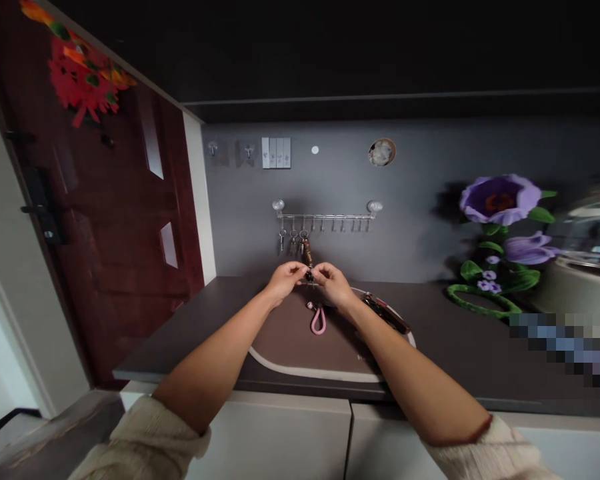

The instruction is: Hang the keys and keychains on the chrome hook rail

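Metal keys [282, 241] hanging, small dark piece [309, 274] pinched just below

Dark-red door [90, 267] fills the far left, with red and orange flowers [83, 80] hung on it. Next, on the grey wall, the keys hang from the left end of a hook rail [330, 217], a brown tag [307, 252] with them. Under these the left hand [284, 283] is nearly closed, thumb and forefinger pinching the small dark piece, which sits between both hands; its details are too small to tell. Below it, a pink braided loop [319, 323] lies on a brown mat [290, 347]. The right hand [334, 284] has its thumb and fingertips pinched together on the same piece. Near its forearm, a long dark item [393, 315] rests on the mat. Purple flowers [501, 200] stand farther right.
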A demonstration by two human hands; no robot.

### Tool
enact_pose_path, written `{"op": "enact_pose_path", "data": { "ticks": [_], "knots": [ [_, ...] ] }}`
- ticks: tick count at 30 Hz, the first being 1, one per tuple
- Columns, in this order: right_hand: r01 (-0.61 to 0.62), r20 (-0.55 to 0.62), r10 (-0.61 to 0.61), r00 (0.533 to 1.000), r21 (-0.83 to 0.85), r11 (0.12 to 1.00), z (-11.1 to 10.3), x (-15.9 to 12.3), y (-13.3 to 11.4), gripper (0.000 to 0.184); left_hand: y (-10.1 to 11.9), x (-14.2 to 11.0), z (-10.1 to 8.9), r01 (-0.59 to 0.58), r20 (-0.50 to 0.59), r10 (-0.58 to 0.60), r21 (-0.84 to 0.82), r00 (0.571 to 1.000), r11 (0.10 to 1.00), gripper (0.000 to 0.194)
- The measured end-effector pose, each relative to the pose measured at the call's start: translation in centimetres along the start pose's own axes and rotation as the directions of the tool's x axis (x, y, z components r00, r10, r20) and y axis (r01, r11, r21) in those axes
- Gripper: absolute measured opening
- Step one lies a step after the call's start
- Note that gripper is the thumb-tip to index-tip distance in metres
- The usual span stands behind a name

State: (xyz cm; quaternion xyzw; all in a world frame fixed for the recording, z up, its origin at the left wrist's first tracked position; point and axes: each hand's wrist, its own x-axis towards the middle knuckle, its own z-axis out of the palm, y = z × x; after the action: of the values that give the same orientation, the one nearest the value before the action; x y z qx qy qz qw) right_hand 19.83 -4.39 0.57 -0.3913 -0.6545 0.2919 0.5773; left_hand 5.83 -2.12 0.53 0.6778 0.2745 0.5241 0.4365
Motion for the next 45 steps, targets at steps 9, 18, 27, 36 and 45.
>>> {"op": "enact_pose_path", "data": {
  "ticks": [9,18,27,36,45],
  "knots": [
    [0.070,-0.080,-0.076,0.994,-0.072,0.995,-1.0,1.1,0.1,0.020,0.2,0.1,0.0,0.062,-0.138,-0.058,0.022,0.989,0.998,0.028],
    [-0.031,-0.203,0.054,0.978,0.111,0.993,-1.3,5.2,-2.4,0.013,0.0,0.1,0.4,0.101,-0.189,-0.070,0.162,0.980,0.982,0.024],
    [-0.206,-0.295,0.263,0.919,0.209,0.956,-0.2,8.9,-4.4,0.007,-0.4,0.4,0.4,0.077,-0.227,-0.033,0.190,0.973,0.979,0.014],
    [-0.257,-0.332,0.334,0.882,0.255,0.932,0.9,10.5,-4.0,0.012,-0.6,0.4,0.5,0.082,-0.216,-0.036,0.208,0.976,0.975,0.010],
    [-0.287,-0.416,0.352,0.839,0.211,0.934,0.9,11.0,-2.4,0.012,-0.6,0.5,0.3,0.093,-0.218,-0.048,0.201,0.975,0.975,0.010]
  ]
}}
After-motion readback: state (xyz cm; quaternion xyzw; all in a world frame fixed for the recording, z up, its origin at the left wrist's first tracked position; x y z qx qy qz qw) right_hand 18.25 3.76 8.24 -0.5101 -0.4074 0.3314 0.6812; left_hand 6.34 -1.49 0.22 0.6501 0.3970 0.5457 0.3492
